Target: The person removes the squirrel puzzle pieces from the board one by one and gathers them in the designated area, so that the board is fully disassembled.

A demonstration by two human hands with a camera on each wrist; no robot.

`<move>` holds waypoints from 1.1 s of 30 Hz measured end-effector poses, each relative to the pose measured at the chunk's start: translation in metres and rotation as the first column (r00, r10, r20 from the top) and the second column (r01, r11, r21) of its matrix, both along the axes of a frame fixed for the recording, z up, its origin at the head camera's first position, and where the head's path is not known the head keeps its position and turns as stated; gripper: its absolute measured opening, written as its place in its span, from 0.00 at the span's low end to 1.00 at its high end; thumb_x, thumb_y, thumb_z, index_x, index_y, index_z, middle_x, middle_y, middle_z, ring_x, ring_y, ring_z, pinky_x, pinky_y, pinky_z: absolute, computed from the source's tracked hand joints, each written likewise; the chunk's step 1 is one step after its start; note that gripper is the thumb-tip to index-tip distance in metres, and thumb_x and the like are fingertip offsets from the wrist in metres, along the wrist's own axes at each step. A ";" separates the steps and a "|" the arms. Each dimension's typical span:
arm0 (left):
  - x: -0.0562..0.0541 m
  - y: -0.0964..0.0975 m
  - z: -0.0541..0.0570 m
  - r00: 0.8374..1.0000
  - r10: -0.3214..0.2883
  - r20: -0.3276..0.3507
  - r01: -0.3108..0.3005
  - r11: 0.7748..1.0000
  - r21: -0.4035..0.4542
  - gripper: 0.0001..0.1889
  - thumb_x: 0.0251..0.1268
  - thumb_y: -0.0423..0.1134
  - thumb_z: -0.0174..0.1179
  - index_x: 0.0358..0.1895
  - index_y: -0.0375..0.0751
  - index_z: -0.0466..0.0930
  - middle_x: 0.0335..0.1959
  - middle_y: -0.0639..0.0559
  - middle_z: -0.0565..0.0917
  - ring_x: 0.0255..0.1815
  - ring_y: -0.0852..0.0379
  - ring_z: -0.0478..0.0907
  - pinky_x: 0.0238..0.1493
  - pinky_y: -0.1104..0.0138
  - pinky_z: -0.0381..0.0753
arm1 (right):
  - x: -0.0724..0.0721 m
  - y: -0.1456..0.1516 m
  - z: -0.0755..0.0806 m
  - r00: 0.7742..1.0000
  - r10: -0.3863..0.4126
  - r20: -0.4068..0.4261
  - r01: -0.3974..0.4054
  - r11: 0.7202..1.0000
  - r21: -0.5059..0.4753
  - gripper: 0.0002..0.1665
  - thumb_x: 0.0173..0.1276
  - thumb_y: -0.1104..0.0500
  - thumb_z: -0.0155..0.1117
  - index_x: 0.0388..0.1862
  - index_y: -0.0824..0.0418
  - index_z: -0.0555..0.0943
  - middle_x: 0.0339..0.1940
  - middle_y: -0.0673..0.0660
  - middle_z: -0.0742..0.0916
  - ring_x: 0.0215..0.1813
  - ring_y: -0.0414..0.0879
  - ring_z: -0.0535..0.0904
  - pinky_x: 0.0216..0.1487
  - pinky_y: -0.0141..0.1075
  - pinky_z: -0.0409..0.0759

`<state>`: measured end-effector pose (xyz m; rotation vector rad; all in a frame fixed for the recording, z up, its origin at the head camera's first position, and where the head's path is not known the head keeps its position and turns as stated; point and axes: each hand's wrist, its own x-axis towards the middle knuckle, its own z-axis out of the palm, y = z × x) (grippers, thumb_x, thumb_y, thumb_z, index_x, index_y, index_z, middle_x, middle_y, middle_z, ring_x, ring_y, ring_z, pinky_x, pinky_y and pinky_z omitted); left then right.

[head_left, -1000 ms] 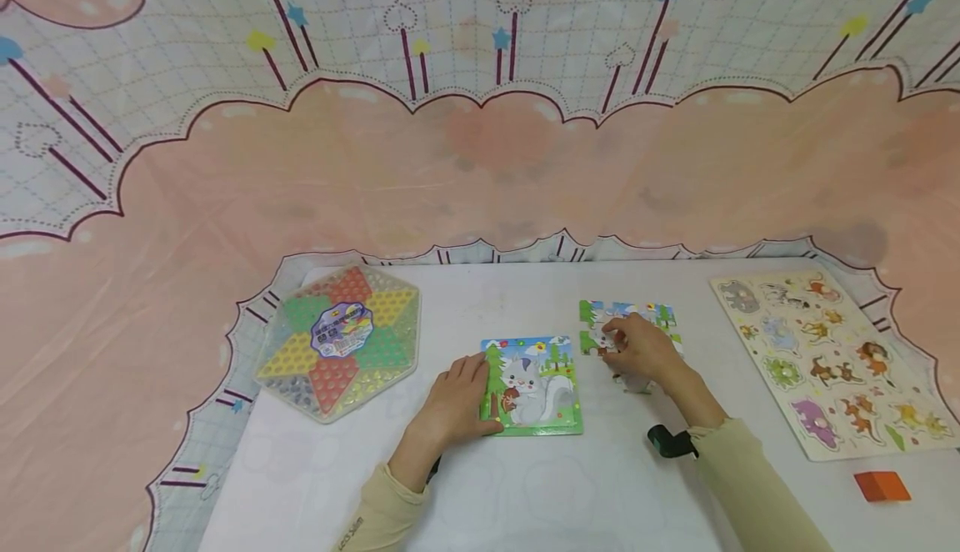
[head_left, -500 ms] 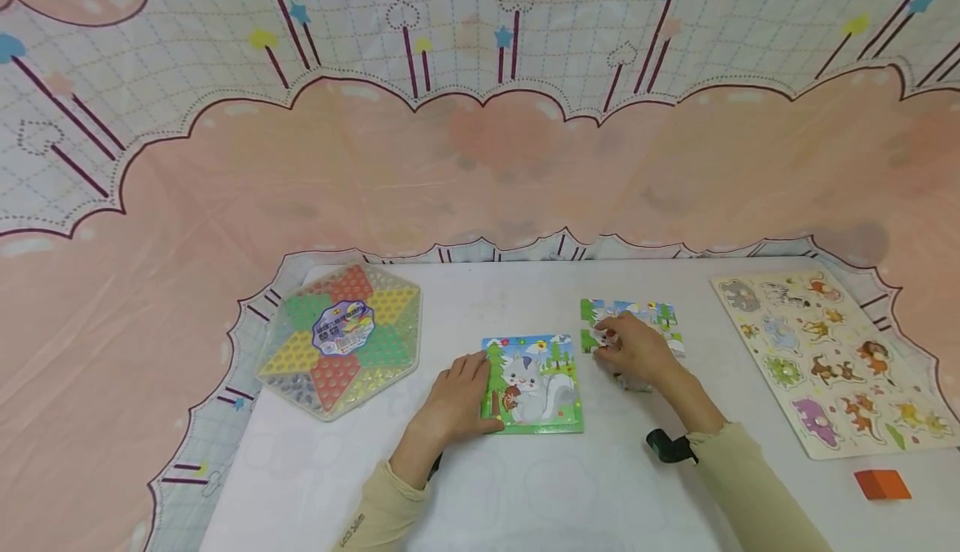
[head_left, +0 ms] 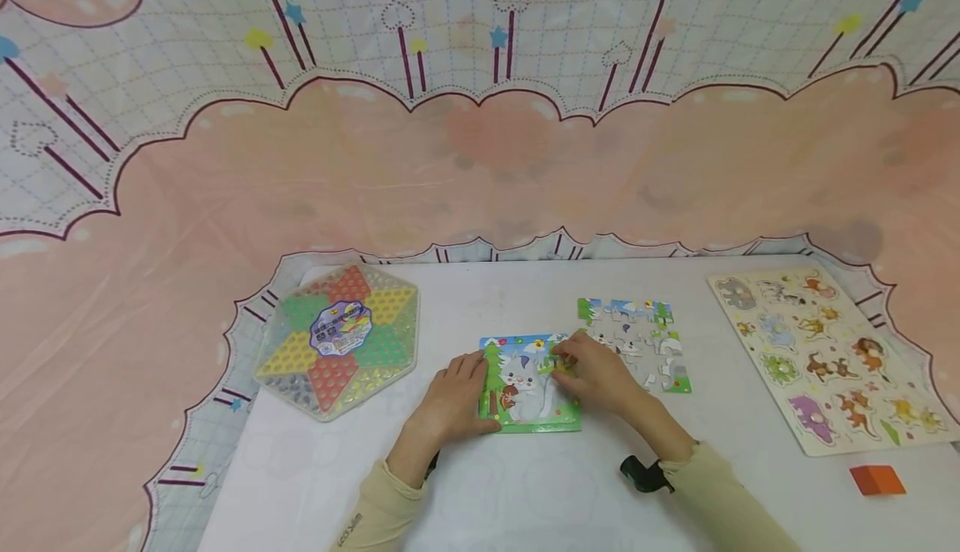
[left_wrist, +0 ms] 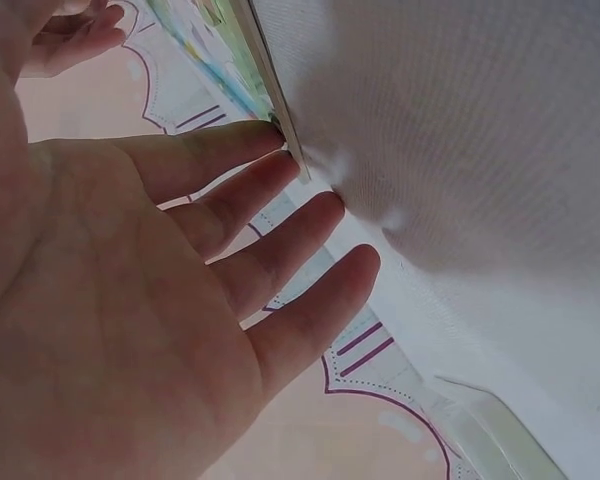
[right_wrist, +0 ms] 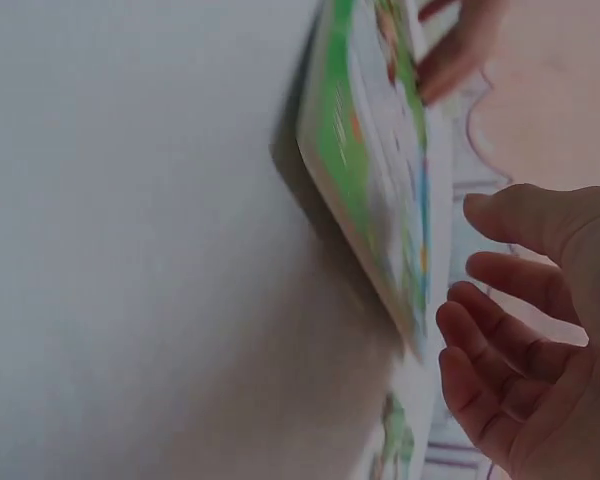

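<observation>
In the head view, a square puzzle board (head_left: 517,393) with a grey squirrel picture and green border lies mid-table. My left hand (head_left: 453,398) rests at its left edge, fingers extended; in the left wrist view the fingertips meet the edge of the board (left_wrist: 265,85). Over the board's right side is my right hand (head_left: 600,373), thumb and fingers bent toward the picture. The right wrist view shows those fingers (right_wrist: 510,285) loosely curved, a gap between thumb and forefinger, nothing held. Partly joined jigsaw pieces (head_left: 633,343) with a similar squirrel picture lie just to the right, with gaps among them.
A hexagonal Chinese checkers board (head_left: 341,377) lies at the left. On the right is a wooden animal puzzle board (head_left: 832,368), with an orange block (head_left: 877,479) below it. Patterned cloth (head_left: 480,168) rises behind the white table (head_left: 510,494).
My right hand has moved left and slightly nearer, from the jigsaw pieces to the squirrel board, uncovering more pieces. My left hand stays at the board's edge.
</observation>
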<state>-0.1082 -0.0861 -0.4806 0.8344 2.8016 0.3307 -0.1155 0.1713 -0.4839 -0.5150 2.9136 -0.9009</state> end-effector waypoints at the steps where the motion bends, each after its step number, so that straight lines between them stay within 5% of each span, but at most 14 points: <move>1: 0.000 0.000 0.000 1.000 -0.002 -0.003 0.002 1.000 0.001 0.49 0.49 0.58 0.74 0.69 0.30 0.65 0.70 0.38 0.65 0.69 0.40 0.62 0.60 0.48 0.70 | 0.002 -0.004 -0.002 1.000 0.016 -0.002 -0.016 1.000 0.002 0.18 0.62 0.57 0.72 0.49 0.63 0.84 0.38 0.52 0.81 0.38 0.43 0.76 0.39 0.37 0.77; 10: -0.002 0.001 -0.001 0.999 -0.019 -0.030 0.019 1.000 -0.004 0.50 0.47 0.59 0.75 0.69 0.30 0.65 0.69 0.38 0.66 0.69 0.40 0.63 0.60 0.48 0.71 | 0.015 -0.032 -0.013 0.994 0.107 0.007 -0.107 0.993 -0.051 0.19 0.60 0.55 0.74 0.48 0.63 0.84 0.35 0.49 0.77 0.33 0.39 0.69 0.34 0.32 0.70; 20: 0.000 -0.001 -0.002 0.999 -0.025 -0.033 0.025 1.000 -0.011 0.50 0.46 0.59 0.75 0.68 0.30 0.66 0.69 0.37 0.66 0.69 0.40 0.63 0.59 0.49 0.72 | 0.019 -0.054 -0.019 0.991 0.124 0.056 -0.126 0.991 0.036 0.32 0.56 0.50 0.77 0.57 0.62 0.82 0.43 0.53 0.76 0.36 0.41 0.71 0.35 0.35 0.73; 33: 0.000 -0.001 -0.002 0.999 -0.023 -0.037 0.023 1.000 -0.003 0.50 0.46 0.58 0.75 0.68 0.30 0.66 0.69 0.37 0.67 0.68 0.39 0.64 0.59 0.48 0.72 | 0.025 -0.064 -0.021 0.995 0.090 0.049 -0.087 0.995 -0.056 0.21 0.54 0.53 0.78 0.45 0.59 0.85 0.40 0.50 0.75 0.32 0.38 0.69 0.32 0.32 0.70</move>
